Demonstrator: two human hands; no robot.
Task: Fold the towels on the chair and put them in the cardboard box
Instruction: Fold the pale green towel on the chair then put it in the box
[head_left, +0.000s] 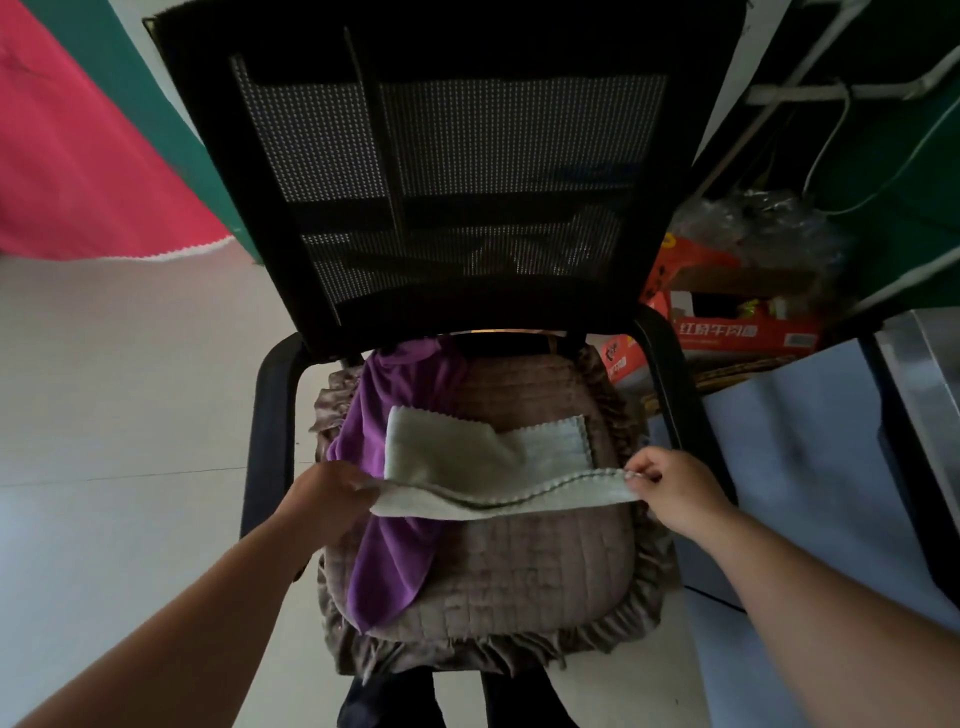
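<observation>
i'm looking straight down at the chair (457, 171) and i'm holding the pale green towel (483, 457) by its near scalloped edge, stretched between both hands. my left hand (327, 493) is pinching the left corner and my right hand (670, 488) is pinching the right corner, both closed on the cloth. the far half is lying flat on the quilted seat cushion (524, 571), its back edge sitting mid-seat with bare cushion showing behind it. the purple towel (395, 551) is running down the left side of the seat, partly under the green one, its tail reaching toward the cushion's front. the armrests are boxing the seat in on both sides, and open floor (119, 415) is lying off to the left. a red printed cardboard box (737, 332) is sitting behind the right armrest.
</observation>
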